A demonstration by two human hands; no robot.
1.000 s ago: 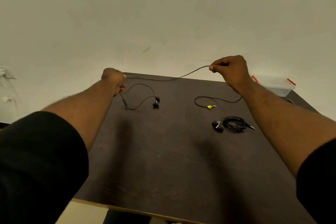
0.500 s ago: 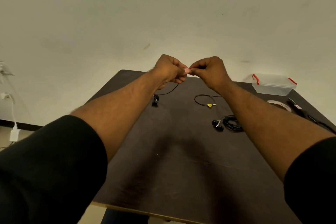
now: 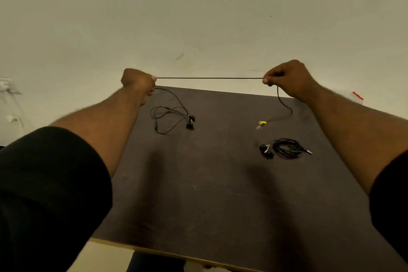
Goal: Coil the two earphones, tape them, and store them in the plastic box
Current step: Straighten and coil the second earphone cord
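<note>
Both hands pinch one earphone cable (image 3: 209, 77), stretched tight above the table (image 3: 220, 194): left hand (image 3: 139, 83), right hand (image 3: 287, 79). A coiled earphone (image 3: 284, 150) lies on the table, under the right hand.

A single head-worn wide-angle camera looks forward and down from above the near edge of a dark brown wooden table (image 3: 220, 194), facing a plain pale wall (image 3: 198, 17) close behind it.

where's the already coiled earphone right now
In the head view, the coiled earphone lies on the table, right side, just nearer than the yellow-tipped plug.
</note>
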